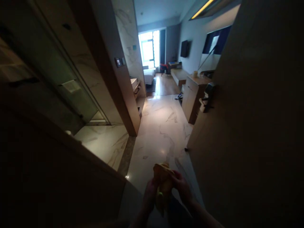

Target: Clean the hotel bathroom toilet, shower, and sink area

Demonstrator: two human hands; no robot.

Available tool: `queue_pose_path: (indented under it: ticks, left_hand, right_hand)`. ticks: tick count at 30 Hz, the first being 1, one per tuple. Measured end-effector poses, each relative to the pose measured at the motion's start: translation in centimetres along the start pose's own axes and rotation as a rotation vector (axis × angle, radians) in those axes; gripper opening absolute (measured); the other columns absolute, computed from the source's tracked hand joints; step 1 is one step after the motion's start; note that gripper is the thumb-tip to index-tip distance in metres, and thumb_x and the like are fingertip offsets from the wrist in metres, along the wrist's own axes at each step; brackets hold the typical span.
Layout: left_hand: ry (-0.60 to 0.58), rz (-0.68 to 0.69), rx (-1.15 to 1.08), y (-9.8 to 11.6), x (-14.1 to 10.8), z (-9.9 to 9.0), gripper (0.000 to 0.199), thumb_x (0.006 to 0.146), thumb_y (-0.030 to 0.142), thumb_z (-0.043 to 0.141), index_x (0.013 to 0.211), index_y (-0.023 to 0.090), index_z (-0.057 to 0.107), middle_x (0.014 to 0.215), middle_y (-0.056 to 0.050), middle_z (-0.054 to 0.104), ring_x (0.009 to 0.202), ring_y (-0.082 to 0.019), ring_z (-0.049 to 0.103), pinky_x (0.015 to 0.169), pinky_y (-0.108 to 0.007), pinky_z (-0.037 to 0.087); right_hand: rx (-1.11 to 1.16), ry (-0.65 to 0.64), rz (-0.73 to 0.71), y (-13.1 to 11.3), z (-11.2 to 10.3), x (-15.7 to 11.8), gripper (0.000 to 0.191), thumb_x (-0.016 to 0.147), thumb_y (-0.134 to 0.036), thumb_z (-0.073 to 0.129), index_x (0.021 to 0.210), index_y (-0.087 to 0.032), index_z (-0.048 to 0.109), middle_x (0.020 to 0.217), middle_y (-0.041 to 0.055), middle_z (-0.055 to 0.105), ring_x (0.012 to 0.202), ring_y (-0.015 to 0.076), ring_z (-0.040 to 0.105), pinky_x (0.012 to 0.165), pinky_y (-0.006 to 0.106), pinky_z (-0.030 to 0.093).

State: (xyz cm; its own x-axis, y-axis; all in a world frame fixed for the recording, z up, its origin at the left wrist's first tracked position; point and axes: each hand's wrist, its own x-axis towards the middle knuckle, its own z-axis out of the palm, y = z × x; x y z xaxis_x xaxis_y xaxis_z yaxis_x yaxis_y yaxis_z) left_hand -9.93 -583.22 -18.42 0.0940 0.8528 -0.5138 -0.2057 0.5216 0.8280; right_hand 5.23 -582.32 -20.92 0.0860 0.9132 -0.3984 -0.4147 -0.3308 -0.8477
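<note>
Low in the head view, a crumpled yellow cloth (163, 175) is held up in front of me. My left hand (150, 191) grips its left side, with the fingers closed and partly in shadow. On the other side my right hand (181, 185) pinches the cloth near its upper right edge. The cloth's lower end hangs down between both wrists. Dim light hides the exact fold and the fingertips.
A dark door (237, 133) with a handle (206, 106) stands at the right. Marble floor (161, 123) runs ahead past a wooden cabinet (191, 98) toward a bed (149, 76) and a bright window (148, 49). Left is a bathroom with a glass panel (59, 79).
</note>
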Motion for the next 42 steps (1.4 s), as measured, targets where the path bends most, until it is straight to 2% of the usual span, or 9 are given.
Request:
queue_pose_path:
  ticks: [7, 12, 15, 21, 25, 30, 35, 39, 42]
  left_hand:
    - [-0.102, -0.044, -0.021, 15.1, 24.2, 0.7, 0.077, 0.059, 0.067, 0.083, 0.109, 0.01, 0.069, 0.106, -0.018, 0.073, 0.098, -0.034, 0.07, 0.087, -0.039, 0.056]
    - [-0.213, -0.122, -0.277, 28.1, 38.5, 0.5, 0.071, 0.078, 0.063, 0.07, 0.122, 0.008, 0.065, 0.116, -0.02, 0.07, 0.108, -0.034, 0.068, 0.096, -0.042, 0.055]
    - [-0.249, -0.156, -0.375, 35.0, 48.3, -1.4, 0.066, 0.076, 0.055, 0.077, 0.123, 0.012, 0.064, 0.114, -0.017, 0.071, 0.112, -0.032, 0.067, 0.098, -0.041, 0.054]
    - [-0.111, 0.018, -0.34, 48.1, 71.4, -6.7, 0.057, 0.077, 0.044, 0.079, 0.121, 0.013, 0.062, 0.111, -0.015, 0.073, 0.1, -0.03, 0.071, 0.092, -0.042, 0.057]
    - [-0.308, -0.193, -0.374, 57.8, 86.4, -6.0, 0.045, 0.092, 0.042, 0.06, 0.118, 0.006, 0.063, 0.105, -0.017, 0.074, 0.105, -0.028, 0.069, 0.099, -0.041, 0.054]
    - [-0.409, -0.355, -0.438, 69.5, 106.4, -2.7, 0.053, 0.1, 0.043, 0.037, 0.13, 0.003, 0.057, 0.108, -0.018, 0.073, 0.114, -0.026, 0.066, 0.108, -0.039, 0.048]
    - [-0.318, -0.352, -0.341, 79.6, 127.1, -1.0, 0.06, 0.098, 0.048, 0.044, 0.137, 0.003, 0.051, 0.112, -0.019, 0.072, 0.114, -0.029, 0.066, 0.105, -0.043, 0.049]
    - [-0.219, -0.308, -0.39, 87.8, 139.0, -2.4, 0.069, 0.09, 0.056, 0.055, 0.13, 0.001, 0.056, 0.109, -0.02, 0.072, 0.118, -0.034, 0.064, 0.105, -0.045, 0.049]
    - [-0.162, -0.239, -0.454, 93.7, 144.9, -5.6, 0.075, 0.079, 0.062, 0.067, 0.127, 0.004, 0.06, 0.11, -0.02, 0.072, 0.122, -0.037, 0.061, 0.106, -0.048, 0.049]
  right_hand:
    - [0.014, 0.038, -0.028, -8.8, 2.2, 25.3, 0.054, 0.06, -0.067, 0.08, 0.079, -0.016, 0.077, 0.083, 0.0082, 0.076, 0.083, 0.0275, 0.068, 0.076, 0.037, 0.053]
    - [0.104, -0.241, -0.013, -15.6, 10.9, 43.2, 0.091, 0.053, -0.064, 0.087, 0.132, -0.028, 0.06, 0.133, 0.0105, 0.065, 0.121, 0.0324, 0.061, 0.102, 0.047, 0.048]
    - [0.071, -0.476, 0.076, -18.0, 17.4, 54.7, 0.114, 0.048, -0.051, 0.094, 0.147, -0.032, 0.041, 0.141, 0.0111, 0.06, 0.12, 0.0324, 0.062, 0.103, 0.051, 0.048]
    - [-0.016, -0.47, 0.168, -25.0, 26.6, 78.5, 0.063, 0.057, -0.051, 0.088, 0.108, -0.017, 0.07, 0.103, 0.01, 0.076, 0.095, 0.0292, 0.071, 0.096, 0.048, 0.051]
    - [0.08, -0.535, 0.227, -33.5, 28.5, 90.8, 0.064, 0.067, -0.057, 0.081, 0.117, -0.02, 0.069, 0.113, 0.0107, 0.074, 0.102, 0.027, 0.069, 0.099, 0.044, 0.049]
    - [0.227, -0.533, 0.279, -41.8, 26.3, 105.6, 0.09, 0.057, -0.085, 0.068, 0.119, -0.02, 0.069, 0.122, 0.0155, 0.071, 0.118, 0.0349, 0.063, 0.099, 0.046, 0.05]
    - [0.203, -0.442, 0.26, -46.5, 24.9, 126.1, 0.064, 0.054, -0.046, 0.089, 0.11, -0.019, 0.073, 0.114, 0.0138, 0.074, 0.105, 0.0322, 0.07, 0.098, 0.044, 0.051]
    - [0.176, -0.415, 0.338, -51.8, 28.9, 145.1, 0.051, 0.065, -0.055, 0.077, 0.096, -0.015, 0.073, 0.105, 0.0182, 0.075, 0.106, 0.0348, 0.069, 0.095, 0.05, 0.053]
    - [0.143, -0.486, 0.371, -56.0, 35.4, 159.2, 0.06, 0.067, -0.069, 0.067, 0.097, -0.016, 0.071, 0.113, 0.0199, 0.073, 0.117, 0.0366, 0.064, 0.096, 0.054, 0.052]
